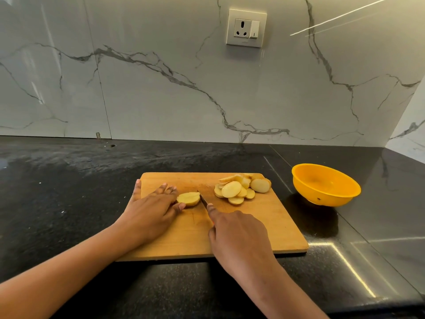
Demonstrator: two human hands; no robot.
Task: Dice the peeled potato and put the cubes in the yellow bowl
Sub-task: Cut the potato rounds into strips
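Note:
On the wooden cutting board (264,226) lies a peeled potato piece (188,199). My left hand (151,210) holds it from the left, thumb at its near side and fingertips at its far side. My right hand (236,236) grips a knife (203,201), index finger laid along the blade's back; the blade stands against the potato's right end. A pile of several round potato slices (241,187) lies at the board's far right. The yellow bowl (325,185) stands to the right of the board, with no potato in it.
The board lies on a black stone counter (69,192) against a marble-patterned wall. A wall socket (246,28) sits high on that wall. A side wall closes the counter's far right corner (409,139).

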